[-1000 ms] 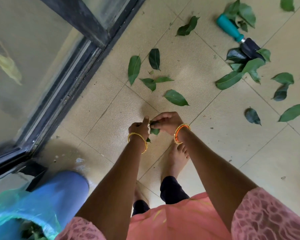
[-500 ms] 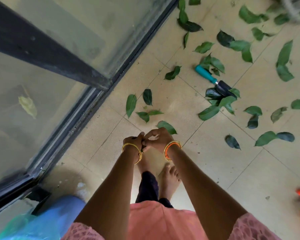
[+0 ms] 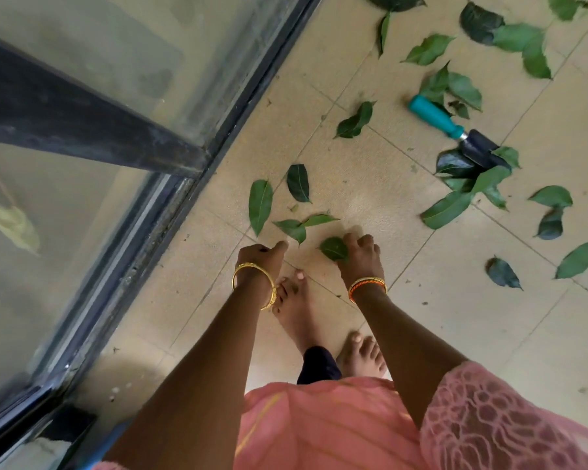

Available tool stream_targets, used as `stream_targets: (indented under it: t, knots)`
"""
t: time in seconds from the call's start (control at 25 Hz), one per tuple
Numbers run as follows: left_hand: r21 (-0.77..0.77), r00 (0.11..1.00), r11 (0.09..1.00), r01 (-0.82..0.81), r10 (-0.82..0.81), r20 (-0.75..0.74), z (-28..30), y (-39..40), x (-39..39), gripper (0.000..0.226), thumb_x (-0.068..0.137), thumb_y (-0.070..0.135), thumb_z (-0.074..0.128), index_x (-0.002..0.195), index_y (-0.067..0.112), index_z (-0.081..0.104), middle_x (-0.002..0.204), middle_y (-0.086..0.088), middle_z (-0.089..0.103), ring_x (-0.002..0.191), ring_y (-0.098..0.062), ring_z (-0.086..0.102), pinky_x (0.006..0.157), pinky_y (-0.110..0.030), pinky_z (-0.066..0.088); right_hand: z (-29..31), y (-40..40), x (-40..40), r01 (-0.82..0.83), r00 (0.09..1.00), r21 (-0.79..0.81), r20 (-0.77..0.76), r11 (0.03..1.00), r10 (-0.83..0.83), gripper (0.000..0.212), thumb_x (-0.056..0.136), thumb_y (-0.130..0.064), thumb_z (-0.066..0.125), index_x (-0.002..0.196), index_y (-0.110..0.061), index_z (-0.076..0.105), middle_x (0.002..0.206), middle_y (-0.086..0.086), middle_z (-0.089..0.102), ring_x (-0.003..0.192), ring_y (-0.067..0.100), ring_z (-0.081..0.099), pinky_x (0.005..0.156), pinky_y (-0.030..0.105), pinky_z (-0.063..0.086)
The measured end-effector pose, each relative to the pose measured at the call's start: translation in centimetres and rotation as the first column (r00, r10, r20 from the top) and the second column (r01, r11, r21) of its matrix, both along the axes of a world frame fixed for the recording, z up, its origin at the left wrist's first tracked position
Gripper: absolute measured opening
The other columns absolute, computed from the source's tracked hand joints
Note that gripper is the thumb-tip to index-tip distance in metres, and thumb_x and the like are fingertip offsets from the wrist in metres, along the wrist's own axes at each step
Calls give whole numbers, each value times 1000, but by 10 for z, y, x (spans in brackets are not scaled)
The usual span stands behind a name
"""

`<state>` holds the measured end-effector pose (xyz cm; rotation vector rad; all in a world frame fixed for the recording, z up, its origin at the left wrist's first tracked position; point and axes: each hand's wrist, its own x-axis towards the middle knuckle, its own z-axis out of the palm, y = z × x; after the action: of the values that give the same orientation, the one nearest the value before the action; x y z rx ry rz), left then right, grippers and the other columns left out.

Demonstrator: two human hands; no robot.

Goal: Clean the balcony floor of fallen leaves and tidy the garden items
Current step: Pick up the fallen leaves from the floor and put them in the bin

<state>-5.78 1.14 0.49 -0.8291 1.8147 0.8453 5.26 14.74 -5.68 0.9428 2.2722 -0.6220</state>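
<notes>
Left of the trowel [image 3: 455, 130], a dark metal door frame [image 3: 92, 130] holds smooth glass. Nearer it, the left hand [image 3: 260, 257] is loosely curled; what it holds, I cannot tell. The right hand [image 3: 362, 254] pinches an oval green leaf [image 3: 333, 248] on the speckled beige tiles [image 3: 353, 184]. The trowel has a teal plastic handle and a dark blade under glossy pointed leaves [image 3: 462, 178].
</notes>
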Motion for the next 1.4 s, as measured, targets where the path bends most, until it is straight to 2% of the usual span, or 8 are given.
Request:
stream_targets:
  t: [0.12, 0.24, 0.44, 0.88, 1.08, 1.24, 1.32, 1.4]
  knots:
    - [-40, 994, 994, 104, -105, -29, 0, -3, 5, 44, 85, 46, 61, 59, 12, 49, 60, -20, 52, 56, -27, 48, 61, -45, 44, -1, -6, 2, 10, 999, -47, -41, 999, -12, 35, 93, -10, 50, 128, -12, 47, 114, 18, 49, 102, 34, 52, 82, 42, 51]
    - [-42, 988, 987, 153, -154, -17, 8, -3, 11, 44, 87, 51, 56, 78, 8, 61, 97, -28, 64, 95, -50, 61, 82, -60, 49, 7, -3, -5, 40, 999, -61, -6, 997, -41, 29, 94, -12, 47, 121, -12, 58, 106, 17, 57, 94, 35, 58, 78, 39, 51]
    - [1, 962, 966, 260, -259, 90, 35, 10, 7, 73, 89, 67, 33, 103, 2, 64, 96, -16, 64, 89, -30, 60, 82, -41, 49, 57, -19, -33, 108, 982, -372, -105, 922, -157, 16, 86, -10, 62, 96, -14, 73, 97, 6, 67, 91, 19, 61, 83, 24, 46]
    - [-26, 972, 988, -150, 152, 182, 48, 19, -10, 40, 95, 45, 47, 85, 8, 56, 69, -7, 59, 59, -16, 54, 54, -25, 47, 95, -40, -73, 580, 750, -663, 209, 473, -627, 25, 75, -1, 64, 68, -25, 66, 83, 5, 67, 73, 27, 69, 68, 47, 59]
    - [7, 975, 994, -106, 102, 199, 26, 12, -9, 45, 98, 42, 44, 67, 10, 53, 41, 0, 51, 31, -9, 43, 36, -17, 34, 54, -25, -83, 400, 880, -320, -127, 859, -458, 24, 75, -22, 73, 97, -18, 65, 105, 3, 59, 103, 22, 55, 86, 33, 49]
    - [-42, 984, 991, -128, 132, 121, 10, 0, -3, 63, 98, 47, 40, 110, -13, 56, 112, -28, 64, 105, -39, 62, 92, -46, 49, 20, -25, -89, 212, 977, -149, 16, 966, -212, 77, 67, -41, 81, 129, -14, 43, 129, 10, 34, 118, 28, 35, 93, 37, 44]
    - [-46, 973, 979, -198, 202, 114, 4, -6, -8, 55, 99, 43, 41, 96, -6, 65, 84, -21, 72, 79, -27, 72, 75, -36, 57, 7, -40, -88, 167, 986, -115, 23, 979, -166, 78, 71, -35, 79, 133, -11, 38, 131, 13, 31, 117, 30, 35, 94, 40, 47]
    - [-63, 962, 972, -225, 232, 147, 3, -9, -16, 45, 97, 42, 44, 65, 12, 53, 41, -3, 51, 30, -12, 44, 40, -16, 36, 2, -52, -88, 155, 987, -88, -22, 984, -157, 63, 80, -18, 70, 133, -8, 37, 130, 17, 32, 116, 32, 37, 92, 43, 49]
